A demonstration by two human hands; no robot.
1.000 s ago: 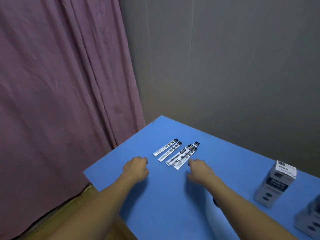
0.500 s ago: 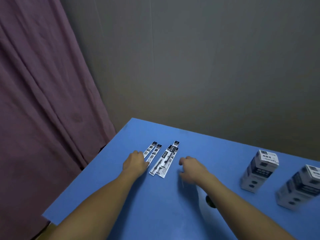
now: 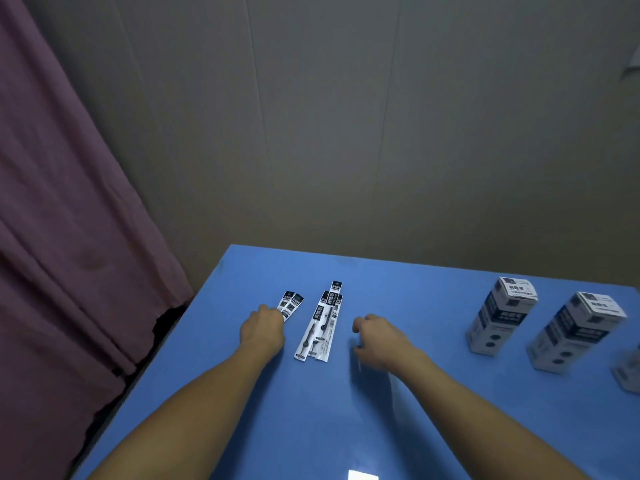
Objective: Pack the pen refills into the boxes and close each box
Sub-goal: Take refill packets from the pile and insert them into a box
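Note:
Several pen refills in white-and-black sleeves lie on the blue table (image 3: 433, 393). My left hand (image 3: 263, 329) lies on the near ends of two refill packs (image 3: 291, 304), its fingers curled down onto them. A fanned bunch of refill packs (image 3: 320, 327) sits just right of that hand. Right of the bunch, my right hand (image 3: 381, 337) hovers low over the table, fingers loosely curled, holding nothing. Two white-and-dark boxes (image 3: 498, 315) (image 3: 575, 330) stand upright at the right with their tops shut.
Part of a third box (image 3: 628, 374) shows at the right edge. A purple curtain (image 3: 69, 237) hangs left of the table, and a grey wall (image 3: 346, 133) rises behind it. The table's left edge runs close to my left forearm.
The view swung right, bringing more boxes into sight. My left hand slid forward onto the two left refill packs. My right hand drew away to the right of the bunch.

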